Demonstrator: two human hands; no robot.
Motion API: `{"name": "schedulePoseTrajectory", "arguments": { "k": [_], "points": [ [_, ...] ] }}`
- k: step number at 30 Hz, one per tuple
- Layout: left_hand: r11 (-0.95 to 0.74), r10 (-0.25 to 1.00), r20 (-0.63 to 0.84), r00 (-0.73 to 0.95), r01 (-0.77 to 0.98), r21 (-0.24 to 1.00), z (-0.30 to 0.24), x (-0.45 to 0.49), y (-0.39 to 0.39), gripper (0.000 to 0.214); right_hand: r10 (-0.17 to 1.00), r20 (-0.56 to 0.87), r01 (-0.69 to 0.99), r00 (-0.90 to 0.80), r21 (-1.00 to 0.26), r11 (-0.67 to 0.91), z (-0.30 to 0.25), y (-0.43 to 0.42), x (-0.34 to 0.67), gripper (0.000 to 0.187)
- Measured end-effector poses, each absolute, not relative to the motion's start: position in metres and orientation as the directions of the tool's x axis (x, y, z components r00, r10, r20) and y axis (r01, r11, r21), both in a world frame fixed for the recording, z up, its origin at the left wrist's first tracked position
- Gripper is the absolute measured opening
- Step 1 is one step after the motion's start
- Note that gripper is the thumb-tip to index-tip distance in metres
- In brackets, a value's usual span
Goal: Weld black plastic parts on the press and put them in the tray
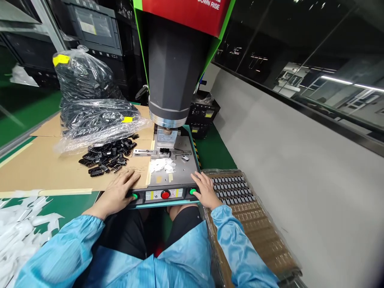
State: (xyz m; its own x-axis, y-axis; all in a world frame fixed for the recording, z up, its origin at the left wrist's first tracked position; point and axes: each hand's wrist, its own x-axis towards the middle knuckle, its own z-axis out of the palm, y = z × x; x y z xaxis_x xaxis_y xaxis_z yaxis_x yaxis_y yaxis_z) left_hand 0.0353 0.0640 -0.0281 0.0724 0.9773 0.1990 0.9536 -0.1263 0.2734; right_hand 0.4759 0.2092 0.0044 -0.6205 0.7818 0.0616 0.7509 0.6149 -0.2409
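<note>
Green buttons (192, 191) sit at either end of the control panel (185, 193), and here's the left hand (118, 191) and the right hand (207, 190), both loosely open, gripping nothing, a thumb at each button!

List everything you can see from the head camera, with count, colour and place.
Machine head: one, black, red and green, top centre
Fixture: one, silver, below the head
Bags: two, clear with dark contents, left
Loose parts: many, black, before the bags
White pieces: many, white, metal plate and lower left
Buttons: three, two green, one red, front panel
Tray: one visible, brown, right, holding grey parts
Crates: several, black and grey, behind
Wall: one, pale grey, right
Left grip: one, bare, at left green button
Right grip: one, bare, at right green button
Sleeves: two, light blue, bottom
</note>
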Motion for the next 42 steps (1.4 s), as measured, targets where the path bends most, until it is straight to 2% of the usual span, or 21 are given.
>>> {"name": "schedulePoseTrajectory", "arguments": {
  "k": [4, 9, 12, 21, 29, 32, 35, 42],
  "points": [
    [-0.119, 0.979, 0.191, 0.064, 0.949, 0.292, -0.025, 0.035, 0.067, 0.083, 0.793, 0.067, 0.771, -0.606, -0.199, 0.605, 0.007, 0.210, 0.472, 0.093],
    [-0.060, 0.986, 0.165, -0.004, 0.923, 0.379, -0.019, 0.047, 0.075, 0.078, 0.783, 0.174, 0.732, -0.598, -0.279, 0.621, 0.009, 0.208, 0.439, 0.076],
    [-0.050, 0.987, 0.159, -0.018, 0.910, 0.411, -0.016, 0.068, 0.090, 0.085, 0.749, 0.191, 0.702, -0.634, -0.262, 0.662, 0.009, 0.205, 0.405, 0.070],
    [-0.159, 0.968, 0.242, 0.060, 0.896, 0.414, -0.016, 0.106, 0.105, 0.078, 0.743, 0.135, 0.706, -0.656, -0.241, 0.666, 0.019, 0.199, 0.362, 0.062],
    [-0.205, 0.960, 0.266, 0.086, 0.864, 0.460, -0.012, 0.097, 0.092, 0.073, 0.753, 0.183, 0.692, -0.632, -0.304, 0.655, 0.009, 0.206, 0.366, 0.056],
    [-0.169, 0.969, 0.243, 0.037, 0.818, 0.550, -0.007, 0.093, 0.096, 0.070, 0.784, 0.219, 0.685, -0.580, -0.390, 0.615, 0.007, 0.214, 0.366, 0.049],
    [-0.108, 0.964, 0.254, -0.081, 0.753, 0.649, 0.001, 0.087, 0.115, 0.070, 0.830, 0.244, 0.685, -0.501, -0.475, 0.553, 0.013, 0.232, 0.359, 0.046],
    [0.026, 0.940, 0.180, -0.289, 0.589, 0.808, 0.027, 0.083, 0.205, 0.073, 0.881, 0.251, 0.660, -0.400, -0.588, 0.467, 0.037, 0.291, 0.306, 0.053]
  ]
}}
